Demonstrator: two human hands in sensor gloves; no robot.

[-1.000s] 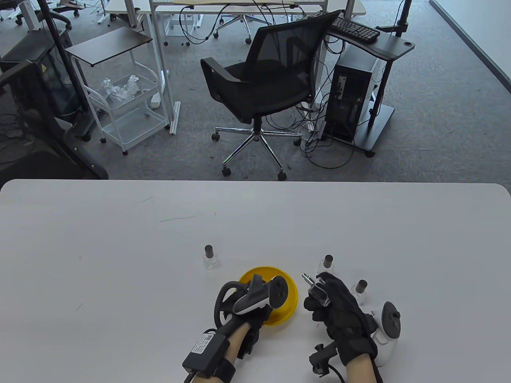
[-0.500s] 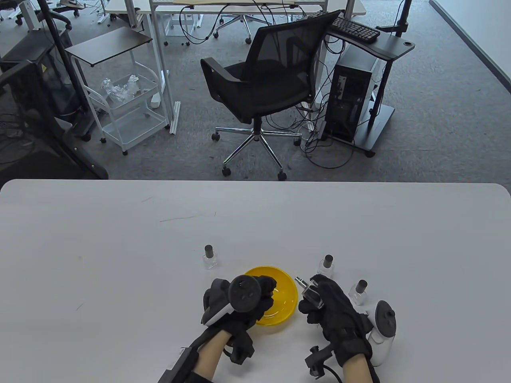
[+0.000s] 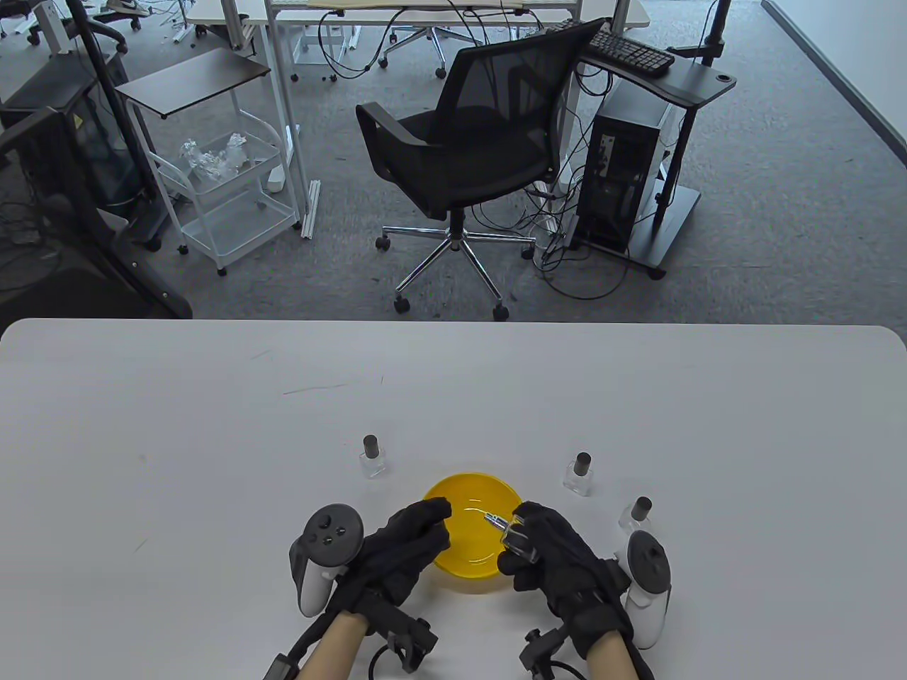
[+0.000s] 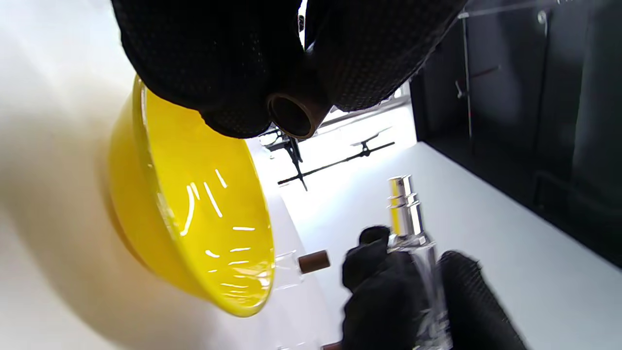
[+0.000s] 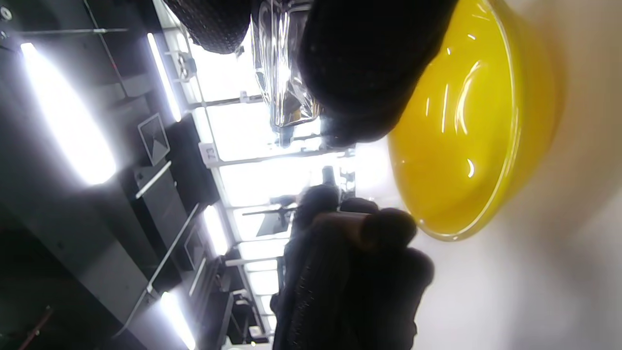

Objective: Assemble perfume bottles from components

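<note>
My right hand (image 3: 528, 538) grips a clear glass perfume bottle (image 3: 516, 540) with a bare silver spray nozzle (image 3: 494, 522), tilted left over the yellow bowl (image 3: 473, 567). In the left wrist view the same bottle (image 4: 427, 272) points its nozzle (image 4: 406, 209) upward. My left hand (image 3: 425, 520) pinches a small brown hollow cap (image 4: 293, 113) between fingertips, held over the bowl's left rim (image 4: 146, 146), a short gap from the nozzle. In the right wrist view the bottle (image 5: 282, 78) shows beneath my fingers.
Three capped clear bottles stand on the white table: one (image 3: 372, 457) behind the bowl to the left, one (image 3: 579, 474) to the right, one (image 3: 638, 516) beside my right wrist. The table's far edge (image 3: 453, 322) lies well beyond.
My left hand lifted out of the bowl and turned over, now holding a cap. My right hand carried the bottle left and down toward it, over the bowl.
</note>
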